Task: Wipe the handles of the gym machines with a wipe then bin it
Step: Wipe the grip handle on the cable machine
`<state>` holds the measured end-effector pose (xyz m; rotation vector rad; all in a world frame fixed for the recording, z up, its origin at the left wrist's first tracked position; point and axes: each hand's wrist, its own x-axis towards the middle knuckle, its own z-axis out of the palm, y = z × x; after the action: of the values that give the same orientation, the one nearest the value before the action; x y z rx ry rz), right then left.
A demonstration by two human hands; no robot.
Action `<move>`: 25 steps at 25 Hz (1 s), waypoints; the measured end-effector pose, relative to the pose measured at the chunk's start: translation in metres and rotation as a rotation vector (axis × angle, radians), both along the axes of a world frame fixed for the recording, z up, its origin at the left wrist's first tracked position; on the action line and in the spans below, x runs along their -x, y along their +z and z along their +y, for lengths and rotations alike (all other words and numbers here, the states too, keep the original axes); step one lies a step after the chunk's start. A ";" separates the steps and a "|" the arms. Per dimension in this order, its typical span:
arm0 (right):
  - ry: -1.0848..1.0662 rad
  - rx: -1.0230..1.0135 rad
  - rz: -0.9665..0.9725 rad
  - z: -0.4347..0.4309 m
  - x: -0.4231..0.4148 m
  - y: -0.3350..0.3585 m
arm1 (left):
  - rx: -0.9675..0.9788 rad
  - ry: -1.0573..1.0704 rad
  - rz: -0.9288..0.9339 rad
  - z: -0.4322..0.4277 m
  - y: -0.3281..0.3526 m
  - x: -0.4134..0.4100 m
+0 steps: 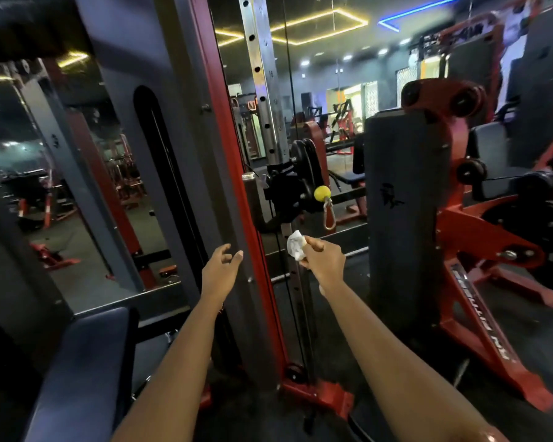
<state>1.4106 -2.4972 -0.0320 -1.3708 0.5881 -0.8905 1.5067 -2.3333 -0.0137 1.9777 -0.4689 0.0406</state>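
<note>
Crumpled wipe (pixel 296 248) being pinched in right hand (pixel 324 264) grip, carabiner (pixel 329 215) at hand's 12 o'clock; left hand (pixel 221 269) grip being held apart.

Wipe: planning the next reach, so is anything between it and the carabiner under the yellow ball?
Nothing visible does. The wipe, pinched in the right hand, sits just below and left of the carabiner, with open air between. The red upright stands off to the left.
</note>
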 end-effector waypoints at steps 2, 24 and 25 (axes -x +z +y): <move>-0.036 -0.055 0.015 -0.026 -0.049 -0.006 | 0.005 0.010 0.023 -0.030 0.004 -0.041; -0.146 0.692 0.174 -0.096 -0.262 -0.053 | 0.208 -0.410 -0.347 -0.138 -0.019 -0.236; -0.140 0.671 0.203 -0.104 -0.261 -0.052 | 0.214 -0.416 -0.349 -0.138 -0.020 -0.236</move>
<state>1.6716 -2.6014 -0.0835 -2.0617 0.5660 -1.1265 1.7429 -2.4714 -0.0340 1.6335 -1.0511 0.1680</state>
